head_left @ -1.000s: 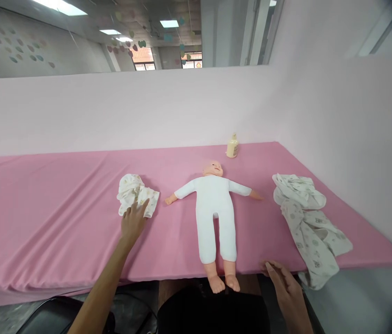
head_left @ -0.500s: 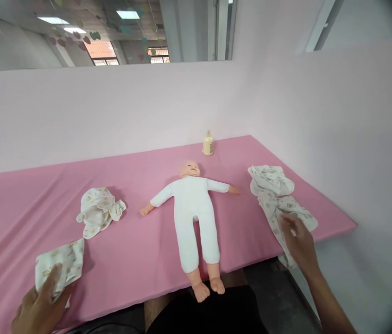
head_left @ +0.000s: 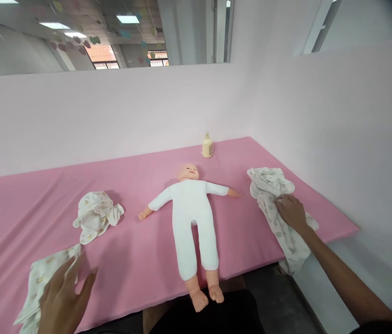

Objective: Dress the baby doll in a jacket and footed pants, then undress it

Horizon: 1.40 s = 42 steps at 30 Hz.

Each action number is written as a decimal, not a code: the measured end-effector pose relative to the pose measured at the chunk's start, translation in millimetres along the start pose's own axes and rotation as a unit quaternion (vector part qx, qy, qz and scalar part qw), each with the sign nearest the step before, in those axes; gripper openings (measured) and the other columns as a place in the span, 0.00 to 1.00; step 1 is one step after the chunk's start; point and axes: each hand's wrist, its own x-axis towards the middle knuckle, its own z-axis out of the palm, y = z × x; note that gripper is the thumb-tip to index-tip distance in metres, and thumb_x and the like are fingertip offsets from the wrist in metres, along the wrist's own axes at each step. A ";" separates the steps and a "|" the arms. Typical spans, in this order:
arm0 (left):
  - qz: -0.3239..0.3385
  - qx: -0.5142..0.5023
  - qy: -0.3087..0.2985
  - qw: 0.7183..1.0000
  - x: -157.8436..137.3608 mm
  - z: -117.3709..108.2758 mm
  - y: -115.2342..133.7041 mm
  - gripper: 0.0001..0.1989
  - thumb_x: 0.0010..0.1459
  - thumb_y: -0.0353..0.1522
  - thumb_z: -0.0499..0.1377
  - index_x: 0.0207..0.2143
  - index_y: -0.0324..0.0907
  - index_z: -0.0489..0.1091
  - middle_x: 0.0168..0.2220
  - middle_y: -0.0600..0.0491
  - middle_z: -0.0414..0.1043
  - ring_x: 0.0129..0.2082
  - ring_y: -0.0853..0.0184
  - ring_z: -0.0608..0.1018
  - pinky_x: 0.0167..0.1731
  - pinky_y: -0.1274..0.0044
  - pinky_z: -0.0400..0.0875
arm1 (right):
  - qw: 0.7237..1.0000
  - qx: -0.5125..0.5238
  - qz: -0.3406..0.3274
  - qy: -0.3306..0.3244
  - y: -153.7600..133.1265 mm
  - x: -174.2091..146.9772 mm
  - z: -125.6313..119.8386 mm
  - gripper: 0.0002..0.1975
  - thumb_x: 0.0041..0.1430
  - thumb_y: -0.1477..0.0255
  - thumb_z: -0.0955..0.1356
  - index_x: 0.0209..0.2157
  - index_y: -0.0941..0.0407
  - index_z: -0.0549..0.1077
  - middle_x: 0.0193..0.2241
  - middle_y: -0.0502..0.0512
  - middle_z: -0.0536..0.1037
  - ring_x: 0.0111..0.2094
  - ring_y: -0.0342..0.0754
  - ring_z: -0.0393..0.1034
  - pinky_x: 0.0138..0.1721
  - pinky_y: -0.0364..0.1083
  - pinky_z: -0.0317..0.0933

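Note:
My left hand is open, its fingers spread, at the right side of a folded white patterned cloth. Behind that cloth lies a crumpled baby hat with a small print. At the right, my right hand is closed on a white patterned baby garment, its fingertips partly hidden in the fabric. The garment's lower end drapes over the table's front edge. Between my hands a baby doll in a white suit lies on its back, arms spread and feet past the edge.
A pink sheet covers the table. Near the back wall stands a pale yellow pump bottle. Another white cloth lies behind the garment at the right. A wall borders the table's right side, and a mirror hangs at the back.
My left hand has moved right and spread its fingers, no longer pressing down on the folded cloth. My right hand has moved farther back along the garment and closed on it.

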 end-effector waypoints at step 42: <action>0.135 -0.355 0.022 0.925 126.0 -104.8 276.2 0.17 0.60 0.35 0.60 0.51 0.42 0.66 0.44 0.52 0.75 0.41 0.65 0.78 0.40 0.74 0.75 | 0.721 0.605 -0.318 -0.109 -303.9 -41.5 -252.5 0.27 0.65 0.50 0.65 0.57 0.52 0.68 0.47 0.57 0.74 0.48 0.50 0.71 0.48 0.50 0.70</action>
